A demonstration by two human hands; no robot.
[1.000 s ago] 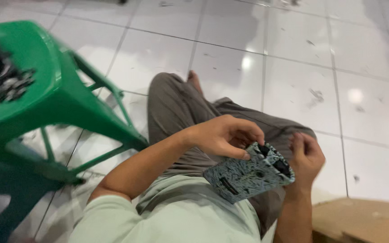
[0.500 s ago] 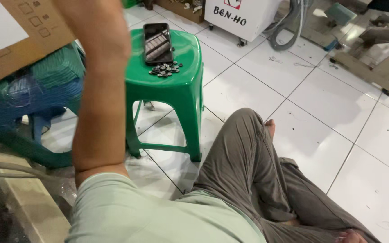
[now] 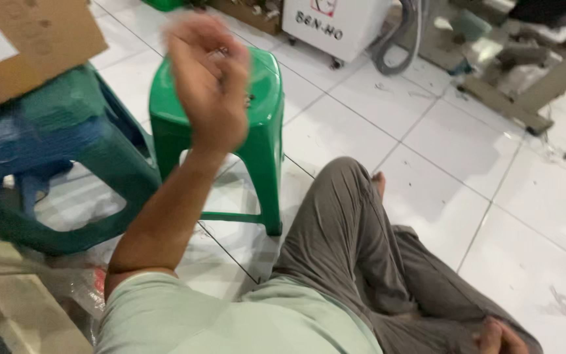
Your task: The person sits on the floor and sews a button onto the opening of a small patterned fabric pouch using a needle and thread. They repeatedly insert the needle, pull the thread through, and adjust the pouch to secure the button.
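A person sits on a white tiled floor, legs in grey trousers folded, a bare foot showing past the knee. The left hand is raised over a green stool, blurred by motion, its fingers curled loosely inward; whether it holds anything cannot be told, as the blur hides the palm and fingertips. The hand covers most of the stool's seat, so what lies on the seat is largely hidden; only a few small dark specks show at the seat's edge just right of the hand. The left forearm runs down from the hand to the sleeve of a pale green shirt at the bottom of the frame. The right hand rests low at the bottom right corner, against the trousers, only its knuckles in view; its grip and whether it holds anything cannot be told. To the left of the stool stands a second, darker green stool, with a cardboard box on top of it. Beyond the stool, at the top of the frame, stands a white machine with a grey hose curling beside it, and pieces of timber lie on the tiles to the right.
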